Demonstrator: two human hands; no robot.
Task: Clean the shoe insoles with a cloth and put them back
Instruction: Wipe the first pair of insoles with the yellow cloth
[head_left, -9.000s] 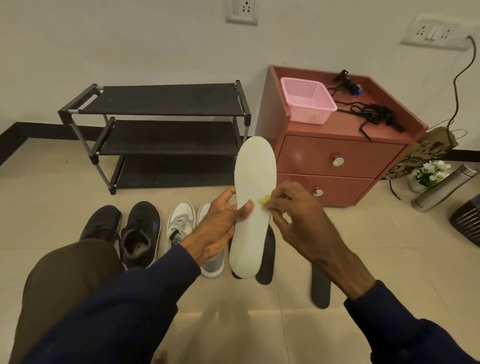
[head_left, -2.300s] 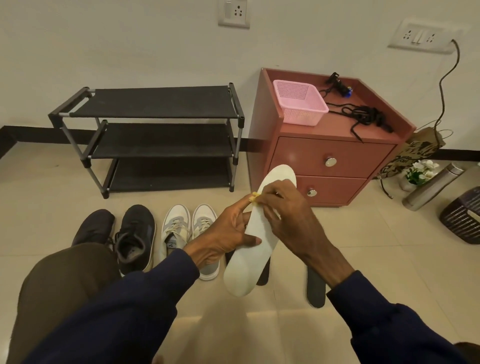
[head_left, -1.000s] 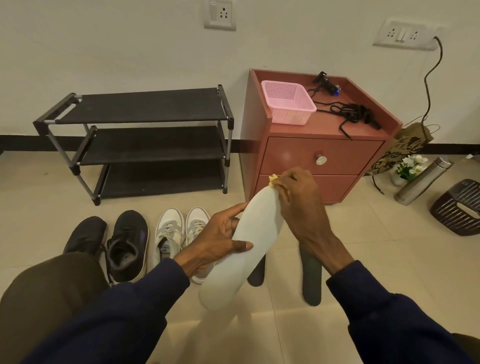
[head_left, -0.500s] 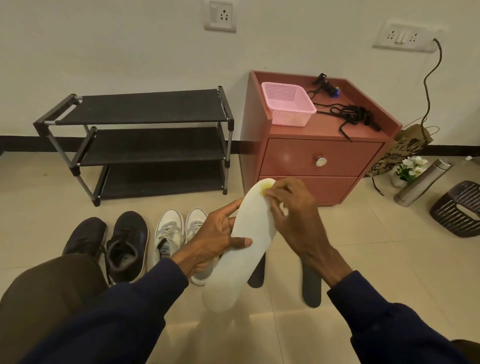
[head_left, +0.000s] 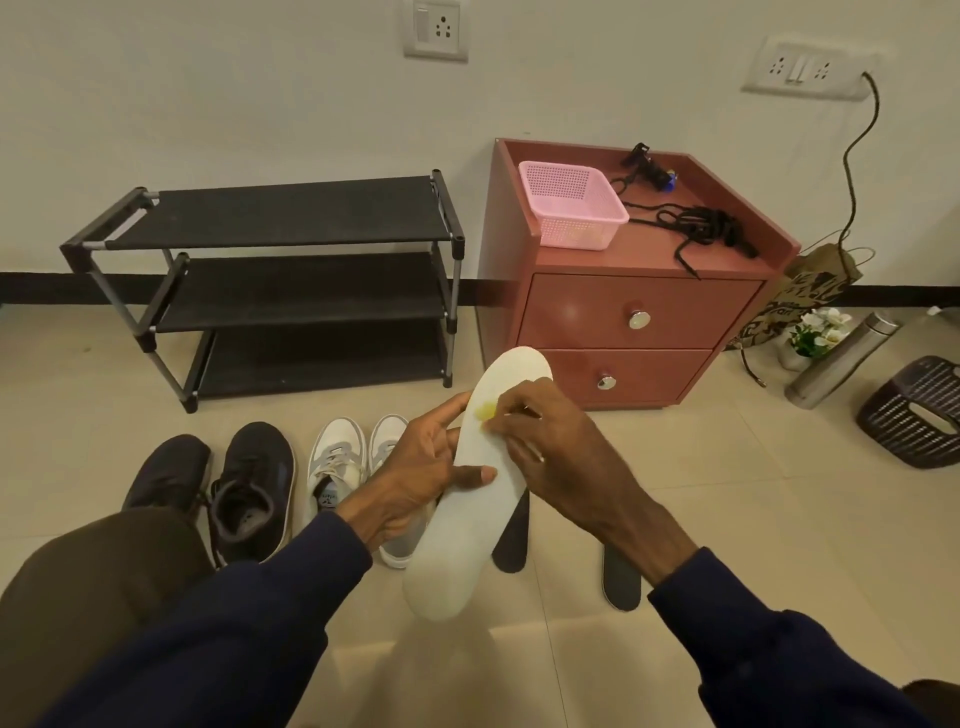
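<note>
While tilted in curled left hand (head_left: 415, 483) — insole (head_left: 457, 561), right hand (head_left: 561, 457) pinching cloth (head_left: 485, 411).

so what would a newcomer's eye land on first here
The white insole held up mid-view: the left hand grips its side while the right hand pinches a small yellow cloth against its upper part. On the floor behind stand black shoes and white sneakers, with two black insoles beside them. A pink basket sits on the reddish cabinet at the back.
</note>
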